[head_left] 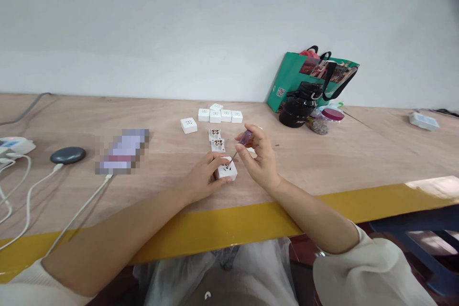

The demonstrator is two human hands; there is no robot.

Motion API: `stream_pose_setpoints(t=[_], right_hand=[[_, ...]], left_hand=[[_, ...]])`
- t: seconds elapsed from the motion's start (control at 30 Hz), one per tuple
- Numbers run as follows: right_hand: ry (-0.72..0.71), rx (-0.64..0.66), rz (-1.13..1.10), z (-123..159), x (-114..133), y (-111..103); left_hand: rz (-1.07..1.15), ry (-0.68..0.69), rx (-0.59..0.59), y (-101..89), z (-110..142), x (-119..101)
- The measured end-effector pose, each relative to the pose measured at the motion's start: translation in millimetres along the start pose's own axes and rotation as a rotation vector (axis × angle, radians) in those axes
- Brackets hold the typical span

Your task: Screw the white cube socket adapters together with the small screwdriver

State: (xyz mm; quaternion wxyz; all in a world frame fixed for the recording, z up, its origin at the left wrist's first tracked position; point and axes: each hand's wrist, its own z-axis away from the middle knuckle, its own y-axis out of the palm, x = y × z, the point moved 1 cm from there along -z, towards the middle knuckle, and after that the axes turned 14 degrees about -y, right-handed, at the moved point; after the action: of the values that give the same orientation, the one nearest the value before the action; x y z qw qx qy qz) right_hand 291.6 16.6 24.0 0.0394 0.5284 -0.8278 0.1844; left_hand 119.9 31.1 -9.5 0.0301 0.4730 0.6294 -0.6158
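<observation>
A white square power socket (229, 173) lies face up on the table, gripped along its left side by my left hand (206, 176). My right hand (261, 157) is closed round a screwdriver (245, 137) with a purple handle. The screwdriver is tilted, and its shaft tip meets the top face of the socket near the middle. Just beyond are two open socket inserts (217, 145) with copper-coloured metal parts. Another white piece (251, 152) is partly hidden behind my right hand.
Several white sockets (215, 115) stand grouped farther back, with one socket (189, 125) apart on their left. A black bottle (297, 110), green bag (287, 74) and red-lidded jar (320, 126) stand at right. A phone (124, 152), grey disc (68, 155) and white cables occupy the left.
</observation>
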Motion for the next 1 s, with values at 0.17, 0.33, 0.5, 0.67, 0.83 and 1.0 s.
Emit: stream_pose_setpoints(t=[0.17,0.33,0.5,0.67,0.83,1.0], right_hand=[[-0.026,-0.047,0.014,-0.6,1.2,-1.1],[-0.057,0.054,0.06,-3.7,3.7,-3.5],[-0.041,0.056,0.029,-4.9,2.0,-4.5],[0.018,-0.01,0.039,-3.2,0.1,-3.0],[0.068,0.04,-0.101,-1.5,0.7,-1.7],[-0.036,0.047,0.076,-4.9,2.8,-2.7]], left_hand=[[0.0,-0.012,-0.021,-0.9,-0.5,-1.0],[0.036,0.012,0.05,1.7,-1.5,0.3],[0.04,-0.015,0.069,1.2,-1.3,-0.4],[0.059,-0.029,0.065,1.5,-2.0,2.5],[0.074,-0.039,0.06,4.0,-3.3,7.2],[0.07,-0.08,0.073,5.7,-3.3,10.2]])
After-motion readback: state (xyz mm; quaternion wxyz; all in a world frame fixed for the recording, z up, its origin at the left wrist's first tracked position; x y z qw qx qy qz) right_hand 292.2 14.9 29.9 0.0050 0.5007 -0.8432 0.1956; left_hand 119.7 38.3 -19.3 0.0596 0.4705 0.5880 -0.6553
